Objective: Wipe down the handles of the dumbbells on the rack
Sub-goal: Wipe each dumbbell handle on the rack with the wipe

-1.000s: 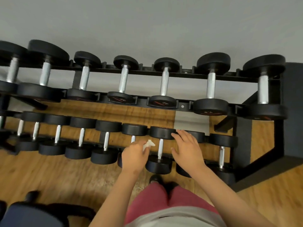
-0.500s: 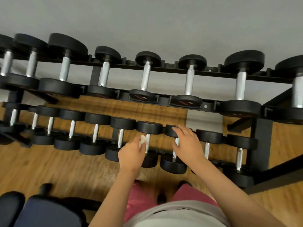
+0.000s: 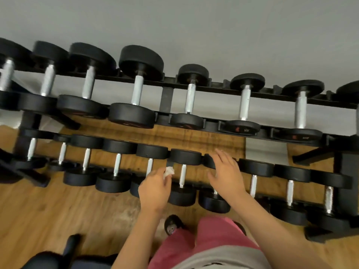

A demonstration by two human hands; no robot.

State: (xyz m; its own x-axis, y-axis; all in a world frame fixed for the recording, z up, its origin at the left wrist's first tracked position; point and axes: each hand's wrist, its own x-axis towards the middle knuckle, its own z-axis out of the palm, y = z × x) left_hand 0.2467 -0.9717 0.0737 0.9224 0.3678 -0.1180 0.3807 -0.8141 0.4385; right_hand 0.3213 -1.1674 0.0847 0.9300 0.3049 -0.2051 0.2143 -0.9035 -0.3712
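**Wipe poised beside a lower-tier dumbbell handle**

The left hand [image 3: 155, 191] pinches a crumpled white wipe [image 3: 168, 171]; a steel handle [image 3: 182, 175] stands just right of it. The right hand [image 3: 226, 175] spreads its fingers over the next dumbbell [image 3: 213, 202]. Wrapping the wipe fully round the handle should clean best. Above, a dumbbell head [image 3: 240, 128] seems marked 15.

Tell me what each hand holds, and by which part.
The left hand pinches a white wipe by its near end, with the far end sticking out. The right hand, fingers straight, holds nothing.
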